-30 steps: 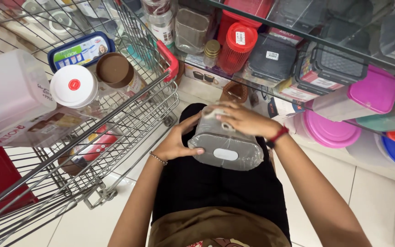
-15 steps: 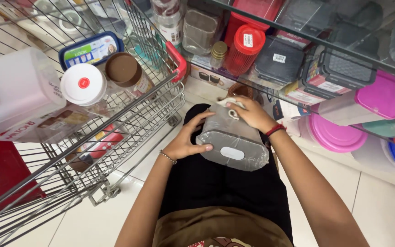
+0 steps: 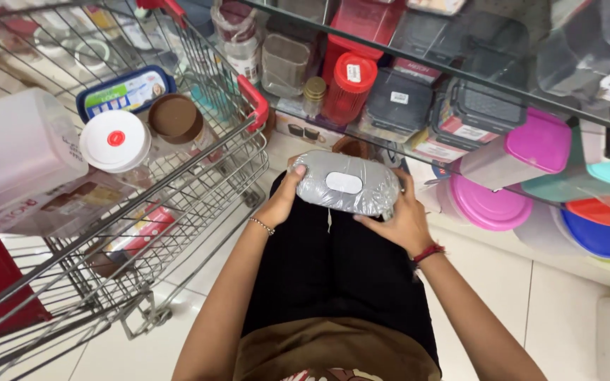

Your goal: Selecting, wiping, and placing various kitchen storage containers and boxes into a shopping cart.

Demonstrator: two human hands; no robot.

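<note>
I hold a grey-lidded food container (image 3: 345, 185) wrapped in clear film, lid facing up, with a white oval patch in its middle. My left hand (image 3: 282, 201) grips its left end with the thumb on top. My right hand (image 3: 398, 220) supports its right end from below; a red thread band sits on that wrist. The container hovers above my lap, in front of the shelf of plastic boxes.
A wire shopping cart (image 3: 199, 169) with red corner guards stands to my left, holding a white-lidded jar (image 3: 114, 141), a brown-lidded jar (image 3: 176, 118), a blue tub (image 3: 125, 92) and a white jug (image 3: 15, 144). Glass shelves (image 3: 460, 67) carry red, grey, pink and blue containers. White tiled floor below.
The container has been turned level so its grey lid faces up, and lifted slightly toward the shelf. My right hand shifted from its top to its right end.
</note>
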